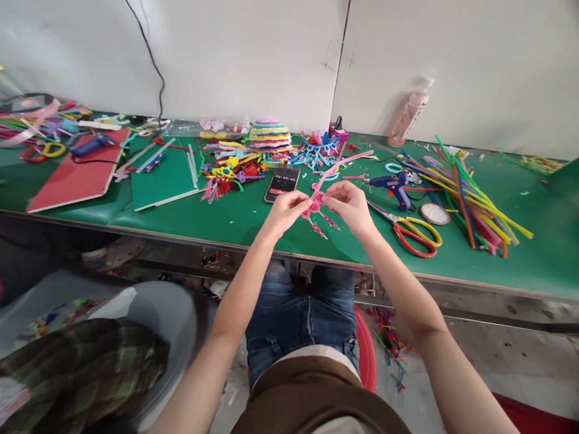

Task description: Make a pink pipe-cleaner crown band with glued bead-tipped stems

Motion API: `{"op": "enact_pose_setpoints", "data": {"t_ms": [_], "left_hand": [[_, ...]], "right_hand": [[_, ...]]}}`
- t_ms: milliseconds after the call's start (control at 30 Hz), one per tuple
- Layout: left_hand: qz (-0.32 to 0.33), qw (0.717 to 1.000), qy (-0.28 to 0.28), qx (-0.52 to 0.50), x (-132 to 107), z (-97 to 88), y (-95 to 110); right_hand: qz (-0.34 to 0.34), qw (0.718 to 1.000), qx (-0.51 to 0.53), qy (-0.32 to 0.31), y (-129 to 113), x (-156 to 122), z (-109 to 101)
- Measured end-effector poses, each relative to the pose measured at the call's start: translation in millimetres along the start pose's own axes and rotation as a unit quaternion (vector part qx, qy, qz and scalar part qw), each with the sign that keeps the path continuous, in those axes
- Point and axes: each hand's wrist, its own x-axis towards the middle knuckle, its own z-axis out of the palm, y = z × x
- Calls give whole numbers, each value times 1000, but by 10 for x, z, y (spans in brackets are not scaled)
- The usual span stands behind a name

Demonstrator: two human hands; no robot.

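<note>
Above the green table, my left hand (pixel 290 210) and my right hand (pixel 347 204) pinch a pink pipe-cleaner piece (pixel 312 207) between them. Its loops lie at my fingertips, a long pink stem (pixel 340 166) sticks up to the right, and thin beaded-looking strands (pixel 317 228) hang below. Both hands are closed on it, close together. Just behind my left hand lies a phone (pixel 282 183) showing a running timer. Right of my right hand are a blue glue gun (pixel 395 187) and scissors (pixel 417 236) with red and yellow handles.
Loose pipe cleaners (pixel 474 197) and a round white-topped disc (pixel 435 214) lie at the right. A drink bottle (pixel 410 113) leans against the wall. Colourful finished pieces (pixel 233 167) and a striped ball-shaped stack (pixel 270 136) sit at the back. Red (pixel 82 173) and green boards (pixel 157 184) lie left.
</note>
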Motion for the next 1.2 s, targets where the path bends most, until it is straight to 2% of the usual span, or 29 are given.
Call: {"op": "enact_pose_setpoints", "data": {"t_ms": [533,667,900,1200], "left_hand": [[3,999,-19,41,-11,-21,12],[0,999,-3,32,-34,2,43],[31,996,27,75,-48,27,28],[72,993,4,95,-59,16,17]], "right_hand": [[-1,1000,-10,2,13,6,-12],[-2,1000,-7,6,57,26,-7],[3,1000,4,2,113,41,5],[2,1000,8,-4,117,30,12]]}}
